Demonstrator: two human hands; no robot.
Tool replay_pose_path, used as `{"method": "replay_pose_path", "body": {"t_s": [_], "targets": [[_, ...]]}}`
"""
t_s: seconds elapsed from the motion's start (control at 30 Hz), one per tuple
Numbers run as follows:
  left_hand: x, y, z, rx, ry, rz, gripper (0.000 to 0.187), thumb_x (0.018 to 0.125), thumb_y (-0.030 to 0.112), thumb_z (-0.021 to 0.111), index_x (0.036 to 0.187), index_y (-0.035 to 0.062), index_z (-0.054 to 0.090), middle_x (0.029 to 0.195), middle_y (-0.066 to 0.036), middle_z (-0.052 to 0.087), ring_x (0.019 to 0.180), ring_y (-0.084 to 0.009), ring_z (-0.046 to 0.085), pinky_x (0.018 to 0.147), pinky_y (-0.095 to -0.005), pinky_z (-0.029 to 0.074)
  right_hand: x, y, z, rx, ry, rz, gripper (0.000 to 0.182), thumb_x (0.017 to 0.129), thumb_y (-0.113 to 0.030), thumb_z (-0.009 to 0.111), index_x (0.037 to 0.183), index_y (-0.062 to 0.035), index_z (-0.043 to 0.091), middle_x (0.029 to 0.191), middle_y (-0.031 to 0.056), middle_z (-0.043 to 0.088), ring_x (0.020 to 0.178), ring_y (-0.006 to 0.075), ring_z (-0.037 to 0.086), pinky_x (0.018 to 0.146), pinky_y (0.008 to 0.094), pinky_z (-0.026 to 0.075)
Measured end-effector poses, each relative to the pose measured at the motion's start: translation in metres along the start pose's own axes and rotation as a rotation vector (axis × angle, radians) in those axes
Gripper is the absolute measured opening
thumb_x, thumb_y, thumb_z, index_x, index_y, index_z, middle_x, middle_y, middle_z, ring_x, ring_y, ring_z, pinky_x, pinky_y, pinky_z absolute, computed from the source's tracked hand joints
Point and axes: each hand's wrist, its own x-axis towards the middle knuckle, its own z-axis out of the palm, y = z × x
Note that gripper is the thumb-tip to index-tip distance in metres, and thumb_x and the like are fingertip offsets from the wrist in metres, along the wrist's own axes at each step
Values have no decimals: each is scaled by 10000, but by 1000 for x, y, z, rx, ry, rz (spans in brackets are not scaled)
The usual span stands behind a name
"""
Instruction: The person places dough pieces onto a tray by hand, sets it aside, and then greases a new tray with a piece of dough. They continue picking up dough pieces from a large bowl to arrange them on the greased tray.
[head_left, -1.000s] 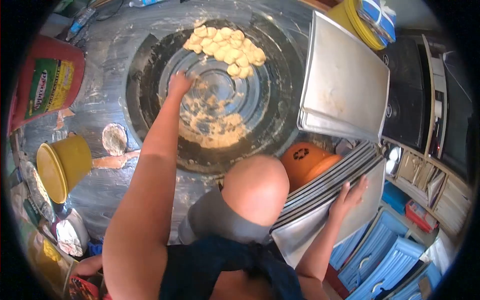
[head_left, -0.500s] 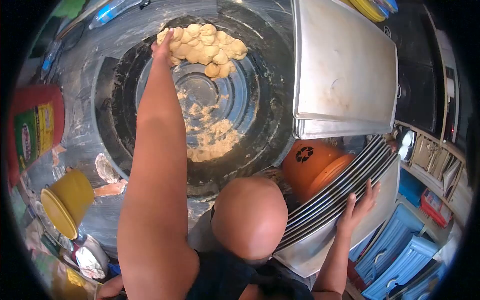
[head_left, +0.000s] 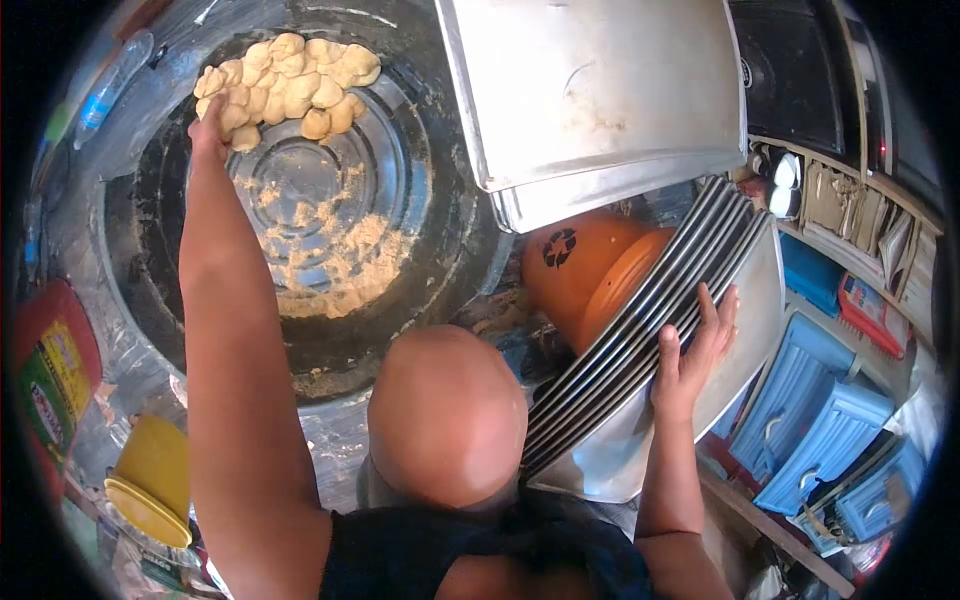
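Observation:
In a large round dark tub (head_left: pixel 470 235), many dough balls (head_left: pixel 290 75) lie heaped near the far rim. My left hand (head_left: pixel 211 130) is at the left end of the heap, touching it; its fingers are mostly hidden against the dough, so their grip does not show. Loose crumbly flour (head_left: pixel 345 260) covers part of the tub's floor. My right hand (head_left: pixel 695 355) rests with fingers spread on the face and edge of a tilted stack of metal trays (head_left: pixel 625 445) at the right.
Other metal trays (head_left: pixel 610 90) stand beyond the tub. An orange bucket (head_left: pixel 580 260) lies behind the tilted stack. Yellow bucket (head_left: pixel 155 470) and red container (head_left: pixel 55 370) are at the left, a plastic bottle (head_left: pixel 110 90) at upper left. Blue plastic drawers (head_left: pixel 815 430) stand at right.
The view has shifted so the tub, dough and trays sit further left. My left hand stays at the dough heap's left end, and my right hand remains on the tilted trays.

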Motion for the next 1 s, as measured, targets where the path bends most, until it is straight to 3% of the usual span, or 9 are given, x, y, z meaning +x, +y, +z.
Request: {"method": "replay_pose_path", "body": {"t_s": [0.13,0.2,0.33,0.4,0.47,0.67,0.87,0.93,1.0], "targets": [[-18,10,6,-158,-203,-306,645,668,376,760,1166,43,522,1054,-88,590,962,-214,582,805,-401,481,-2,-1,0,4,1,-10,643,845,-535,463,1273,-56,454,1451,200,226,1362,356,147,1072,525,27],[-13,5,19,-166,-280,54,563,697,356,748,1127,49,553,1024,-82,609,901,-202,611,771,-360,493,-1,0,1,13,16,-9,641,845,-540,461,1267,-58,460,1453,197,225,1362,357,146,1073,525,28],[-46,21,39,-93,21,118,494,734,311,708,1109,36,540,983,-99,607,853,-239,623,667,-386,543,-1,1,2,1,13,-13,649,840,-544,466,1278,-64,453,1454,189,230,1360,358,154,1072,527,37],[-47,24,33,-245,-334,-118,525,717,337,726,1102,34,540,983,-110,602,860,-236,621,644,-410,543,-1,3,3,-11,14,-19,654,841,-552,461,1287,-74,449,1455,183,231,1362,351,154,1072,526,36],[-65,40,40,-149,-380,-198,564,688,357,753,1100,35,543,976,-119,604,845,-231,621,677,-394,539,-1,1,3,-23,13,-13,657,843,-559,453,1290,-78,446,1458,174,231,1363,343,154,1072,523,36],[-43,16,61,442,-49,405,725,591,185,794,1193,-8,438,1074,-155,569,955,-241,577,804,-375,476,0,1,6,-38,14,-17,660,841,-567,448,1284,-78,454,1462,164,224,1364,338,152,1074,526,32],[-77,13,62,208,-140,196,895,535,247,821,1277,5,383,1109,-194,582,1033,-299,566,889,-379,438,0,2,7,-40,15,-36,616,843,-514,486,1285,-85,458,1464,163,219,1364,336,151,1075,525,32],[-87,13,66,415,-105,98,977,512,294,835,1309,6,349,1164,-189,556,1053,-298,560,902,-382,438,0,0,6,-38,4,-25,611,843,-510,490,1284,-89,459,1465,163,216,1364,338,152,1075,527,34],[-57,-25,78,877,168,373,940,503,380,822,1233,-39,406,1141,-220,543,1034,-324,551,872,-396,452,-1,0,6,-44,4,-25,606,843,-510,490,1280,-92,466,1466,163,215,1364,338,152,1074,529,34]]}}
